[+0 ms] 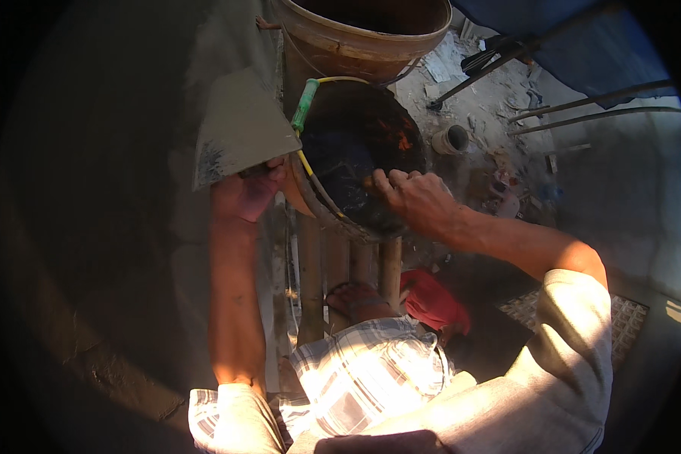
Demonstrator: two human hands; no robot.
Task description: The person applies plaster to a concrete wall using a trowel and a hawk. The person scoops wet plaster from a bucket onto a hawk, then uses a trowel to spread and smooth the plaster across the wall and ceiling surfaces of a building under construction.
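Note:
My left hand [257,189] is closed on the underside grip of a flat, mortar-smeared board [242,125], held up beside a dark bucket [340,113] at centre. This bucket has a bail with a green sleeve [305,104] along its left side. Over its right part, my right hand [412,197] is curled round what looks like a tool's brown handle; the rest of that tool is hard to make out. Dark material lines the bucket's inside.
Another rusty bucket [340,53] stands behind; another person's hand [267,23] shows beside it. Bamboo poles [310,280], my sandalled foot [352,299] and red cloth [431,299] are below. A grey wall [106,189] rises left; a pail [450,140] lies among debris.

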